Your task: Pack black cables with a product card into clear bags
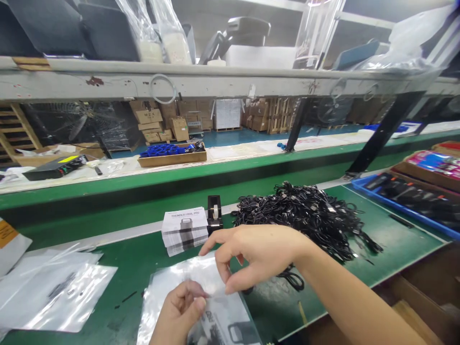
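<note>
My left hand [181, 311] pinches the upper edge of a clear plastic bag [172, 282] that lies on the green bench near the front edge. A printed booklet [230, 326] shows through the bag's lower part. My right hand [251, 256] reaches in from the right and pinches the same bag edge with thumb and fingers. A coiled black cable [293, 279] lies just behind my right wrist. Just behind the hands stands a stack of printed booklets [185, 231], with a black tape dispenser [214, 213] beside it.
A large heap of black cables [305, 215] fills the bench's right middle. Filled clear bags [57, 292] lie at the left. A blue tray [413, 199] of dark parts sits at the right. A green conveyor belt [179, 179] runs behind, with a box of blue parts [172, 153] beyond.
</note>
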The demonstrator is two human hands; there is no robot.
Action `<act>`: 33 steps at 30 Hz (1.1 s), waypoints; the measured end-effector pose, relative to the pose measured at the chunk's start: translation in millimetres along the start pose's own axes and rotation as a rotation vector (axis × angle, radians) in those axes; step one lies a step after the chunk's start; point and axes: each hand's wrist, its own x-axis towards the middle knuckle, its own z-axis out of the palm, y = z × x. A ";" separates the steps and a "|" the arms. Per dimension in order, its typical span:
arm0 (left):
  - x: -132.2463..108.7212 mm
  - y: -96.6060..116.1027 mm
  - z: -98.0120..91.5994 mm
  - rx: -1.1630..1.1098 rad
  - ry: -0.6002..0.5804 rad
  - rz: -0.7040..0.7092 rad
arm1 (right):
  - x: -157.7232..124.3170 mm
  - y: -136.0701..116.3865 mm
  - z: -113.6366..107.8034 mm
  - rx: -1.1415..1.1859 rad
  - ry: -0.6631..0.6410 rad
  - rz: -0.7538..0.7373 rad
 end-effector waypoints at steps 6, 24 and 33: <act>2.1 9.3 -10.6 0.368 0.231 0.008 | -21.5 51.8 64.4 0.406 0.404 0.327; 21.2 5.2 -10.9 0.067 0.261 -0.031 | -9.6 98.0 107.9 0.340 0.689 0.209; 21.5 -13.0 4.1 0.315 0.222 -0.029 | -6.4 104.7 96.1 0.435 0.813 0.343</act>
